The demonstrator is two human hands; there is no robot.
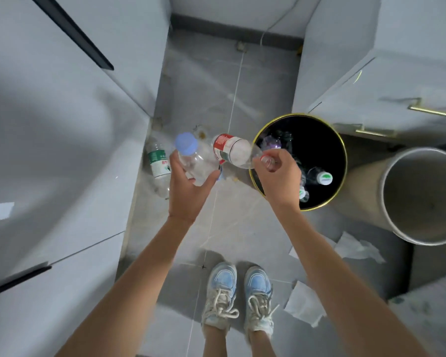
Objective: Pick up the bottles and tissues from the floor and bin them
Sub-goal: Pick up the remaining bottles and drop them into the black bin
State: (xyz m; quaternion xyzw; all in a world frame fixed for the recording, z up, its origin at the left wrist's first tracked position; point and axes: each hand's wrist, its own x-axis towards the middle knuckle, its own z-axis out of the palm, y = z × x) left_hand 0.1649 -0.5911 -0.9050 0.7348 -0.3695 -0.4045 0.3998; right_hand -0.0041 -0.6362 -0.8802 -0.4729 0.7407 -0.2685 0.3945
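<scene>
Between pale grey cabinets (62,124) on either side, a narrow strip of grey tiled floor (216,86) runs away from a standing person, seen from above. To the right of the tiles stands a round black bin (341,161) with a gold rim, several clear bottles already lying inside it. Beside it sits a pale open-topped cylinder (422,197).

Both bare arms reach forward. The right hand (278,173) has its fingers closed round the neck of a red-labelled bottle (232,150), held sideways just at the bin's near rim. The left hand (188,186) grips a clear bottle with a blue cap (191,155), a little left of the bin.

Still on the floor are a green-labelled bottle (159,168) against the left cabinet, and crumpled white tissues (358,248) near the person's trainers (237,297).

Binning appears to be the step in hand: the next move likely calls for carrying each held bottle over the opening and letting go.
</scene>
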